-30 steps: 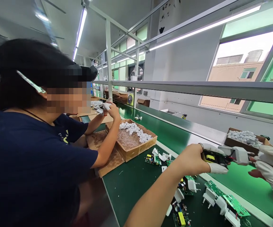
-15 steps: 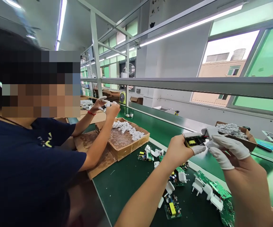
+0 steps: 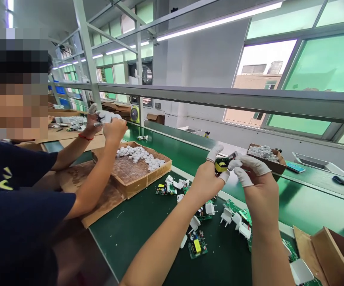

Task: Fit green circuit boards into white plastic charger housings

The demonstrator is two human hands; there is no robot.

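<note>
My left hand (image 3: 210,171), with white covers on its fingertips, grips a small circuit board (image 3: 221,165) with a yellow transformer, raised above the green bench. My right hand (image 3: 257,176), also with covered fingertips, is closed at the board's right end on a white plug piece (image 3: 234,155), mostly hidden by the fingers. Below my hands lie circuit boards (image 3: 198,245) with yellow transformers and white plug pieces (image 3: 226,216) with metal pins. Green boards (image 3: 234,206) lie beside those plugs, partly behind my right forearm.
On the left a co-worker's hands (image 3: 108,121) hold a small white part above a shallow cardboard tray (image 3: 142,190) of white pieces. A box of white parts (image 3: 263,153) stands across the belt. An open cardboard box (image 3: 323,250) is at lower right. A metal rail (image 3: 190,95) crosses overhead.
The view has swung right, so the scene sits farther left and the cardboard box at lower right has appeared. My hands still hold the board and plug piece, now closer together.
</note>
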